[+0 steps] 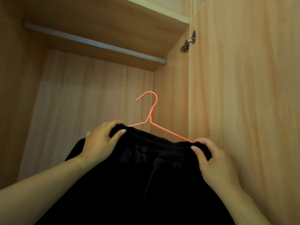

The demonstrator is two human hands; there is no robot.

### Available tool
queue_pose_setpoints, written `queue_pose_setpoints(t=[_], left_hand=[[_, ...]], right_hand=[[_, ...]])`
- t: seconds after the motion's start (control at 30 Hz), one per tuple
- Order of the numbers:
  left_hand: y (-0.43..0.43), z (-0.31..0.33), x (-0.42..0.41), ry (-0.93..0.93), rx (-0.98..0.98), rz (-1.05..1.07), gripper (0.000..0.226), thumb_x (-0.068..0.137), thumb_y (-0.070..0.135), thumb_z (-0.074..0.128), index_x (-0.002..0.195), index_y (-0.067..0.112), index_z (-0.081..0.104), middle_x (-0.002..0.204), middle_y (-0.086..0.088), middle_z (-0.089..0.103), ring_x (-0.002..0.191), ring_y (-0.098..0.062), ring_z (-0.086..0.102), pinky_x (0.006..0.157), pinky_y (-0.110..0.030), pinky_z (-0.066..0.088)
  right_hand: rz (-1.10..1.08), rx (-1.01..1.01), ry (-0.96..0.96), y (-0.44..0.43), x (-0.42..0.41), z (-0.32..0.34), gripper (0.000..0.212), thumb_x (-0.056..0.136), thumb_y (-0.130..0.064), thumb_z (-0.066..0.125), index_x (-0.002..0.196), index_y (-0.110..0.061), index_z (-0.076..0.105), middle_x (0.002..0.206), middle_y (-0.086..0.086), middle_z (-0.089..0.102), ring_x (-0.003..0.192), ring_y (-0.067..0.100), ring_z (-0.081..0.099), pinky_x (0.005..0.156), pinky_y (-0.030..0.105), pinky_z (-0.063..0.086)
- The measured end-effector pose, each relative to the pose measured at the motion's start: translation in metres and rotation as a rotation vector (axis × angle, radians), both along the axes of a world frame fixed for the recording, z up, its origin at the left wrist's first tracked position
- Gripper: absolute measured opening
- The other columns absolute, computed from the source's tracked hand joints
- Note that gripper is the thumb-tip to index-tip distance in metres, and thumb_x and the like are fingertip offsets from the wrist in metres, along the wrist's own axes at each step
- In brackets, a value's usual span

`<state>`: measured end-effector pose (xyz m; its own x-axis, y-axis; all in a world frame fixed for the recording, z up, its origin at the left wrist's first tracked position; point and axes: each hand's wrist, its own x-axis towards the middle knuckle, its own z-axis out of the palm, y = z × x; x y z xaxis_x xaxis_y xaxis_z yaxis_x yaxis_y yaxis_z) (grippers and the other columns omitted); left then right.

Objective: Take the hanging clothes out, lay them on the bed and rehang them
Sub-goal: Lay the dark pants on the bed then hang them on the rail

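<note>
You hold the black trousers (146,176) on the orange wire hanger (151,109) in front of you, inside the open wardrobe. Your left hand (100,140) grips the left end of the waistband, with the fingers curled over the cloth. Your right hand (214,161) pinches the right end, just where the wire arm goes under the cloth. Both hands are therefore closed on the garment, and none is free.

The important relation is between the hook and the rail (97,43). The hook stands up between your hands and is not on the rail. The rail lies well above it and farther in, under the shelf. The long axis of the hanger goes from your left hand to your right hand and slopes down to the right. The rail slopes the same way in this view, so the two seem almost parallel. The open side of the hook looks to the left.

Your left hand is higher and nearer to the rail. If this is the rehanging, I judge you must lift both hands upward and inward until the hook passes over the rail. No bed is in view.
</note>
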<state>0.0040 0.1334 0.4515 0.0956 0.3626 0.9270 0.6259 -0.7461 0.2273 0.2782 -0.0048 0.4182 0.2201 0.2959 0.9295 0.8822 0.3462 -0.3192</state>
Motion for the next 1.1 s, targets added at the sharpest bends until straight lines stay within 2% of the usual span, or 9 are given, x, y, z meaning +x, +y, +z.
queue_pose_setpoints(t=[0.1,0.23,0.37,0.5,0.63,0.7,0.83,0.93,1.1], left_hand=[[0.052,0.033,0.019,-0.001,-0.029,-0.067,0.029,0.082,0.066,0.039,0.098,0.045,0.051,0.101,0.02,0.057,0.089,-0.009,0.056,0.09,-0.047,0.044],[0.119,0.08,0.051,-0.028,0.027,-0.155,0.031,0.084,0.06,0.045,0.104,0.039,0.055,0.106,0.013,0.06,0.1,-0.014,0.057,0.089,-0.044,0.047],[0.173,0.143,0.078,-0.07,0.117,-0.15,0.033,0.084,0.058,0.046,0.106,0.035,0.057,0.11,0.005,0.062,0.103,-0.021,0.058,0.086,-0.043,0.048],[0.229,0.19,0.104,-0.157,0.195,-0.228,0.017,0.088,0.049,0.052,0.101,0.039,0.056,0.108,0.003,0.061,0.104,-0.024,0.056,0.086,-0.043,0.047],[0.278,0.223,0.131,-0.269,0.158,-0.235,0.043,0.092,0.045,0.047,0.133,0.033,0.046,0.127,-0.01,0.05,0.118,-0.033,0.047,0.098,-0.045,0.04],[0.292,0.231,0.142,-0.312,0.15,-0.323,0.049,0.094,0.047,0.042,0.14,0.034,0.037,0.14,-0.011,0.04,0.128,-0.033,0.038,0.103,-0.05,0.035],[0.309,0.232,0.172,-0.191,0.156,-0.428,0.062,0.084,0.063,0.025,0.141,0.043,0.031,0.151,0.0,0.029,0.138,-0.024,0.025,0.11,-0.052,0.024],[0.321,0.235,0.197,-0.152,0.157,-0.407,0.055,0.09,0.062,0.026,0.142,0.045,0.027,0.152,0.005,0.026,0.14,-0.018,0.021,0.113,-0.052,0.018],[0.344,0.242,0.219,-0.205,0.184,-0.454,0.054,0.09,0.058,0.031,0.142,0.044,0.025,0.151,0.007,0.025,0.139,-0.016,0.02,0.111,-0.052,0.022]], right_hand=[[-0.037,0.032,-0.023,0.032,0.013,0.037,0.016,0.086,-0.031,0.061,0.082,-0.045,0.054,0.076,-0.019,0.064,0.066,0.005,0.058,0.058,0.018,0.042],[-0.164,0.072,-0.041,0.075,0.03,0.089,0.005,0.087,-0.031,0.06,0.09,-0.031,0.064,0.076,-0.004,0.067,0.064,0.016,0.059,0.06,0.032,0.045],[-0.32,0.126,-0.059,0.117,0.035,0.15,0.016,0.09,-0.032,0.055,0.102,-0.026,0.065,0.096,-0.002,0.068,0.089,0.026,0.061,0.07,0.032,0.046],[-0.46,0.178,-0.058,0.156,0.031,0.204,0.015,0.092,-0.032,0.051,0.1,-0.028,0.062,0.097,-0.001,0.066,0.08,0.023,0.054,0.064,0.029,0.036],[-0.553,0.206,-0.013,0.196,0.024,0.255,0.02,0.092,-0.032,0.051,0.108,-0.031,0.063,0.108,0.003,0.065,0.098,0.028,0.058,0.07,0.027,0.034],[-0.606,0.211,-0.026,0.216,0.021,0.282,0.02,0.092,-0.031,0.051,0.107,-0.031,0.064,0.106,0.006,0.065,0.099,0.03,0.058,0.071,0.028,0.036],[-0.715,0.24,-0.069,0.246,0.019,0.329,0.018,0.093,-0.03,0.051,0.105,-0.028,0.064,0.098,0.006,0.062,0.089,0.028,0.055,0.071,0.027,0.033],[-0.754,0.253,-0.119,0.263,0.024,0.357,0.015,0.091,-0.026,0.053,0.1,-0.024,0.065,0.088,0.002,0.056,0.079,0.019,0.046,0.069,0.027,0.034],[-0.882,0.273,-0.175,0.277,0.031,0.397,0.017,0.089,-0.022,0.054,0.1,-0.02,0.067,0.097,0.009,0.065,0.094,0.028,0.057,0.07,0.028,0.036]])
